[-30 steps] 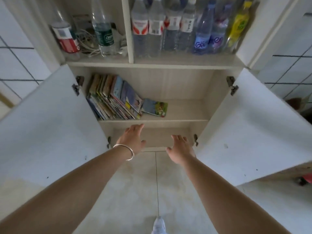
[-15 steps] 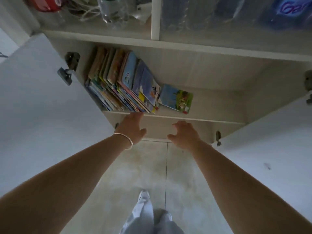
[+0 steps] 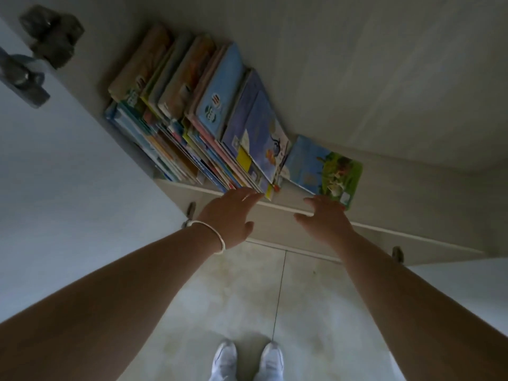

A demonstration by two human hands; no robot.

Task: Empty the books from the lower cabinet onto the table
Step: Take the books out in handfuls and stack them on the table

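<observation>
Thin colourful picture books lean packed at upper centre-left on the cabinet shelf; one blue-green book lies flat beside. Left hand and right hand spread, empty, at shelf edge.

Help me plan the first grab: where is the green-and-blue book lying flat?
In the head view, the green-and-blue book lies flat on the cabinet shelf, just right of the leaning row of books, with the right hand at its near edge.
</observation>
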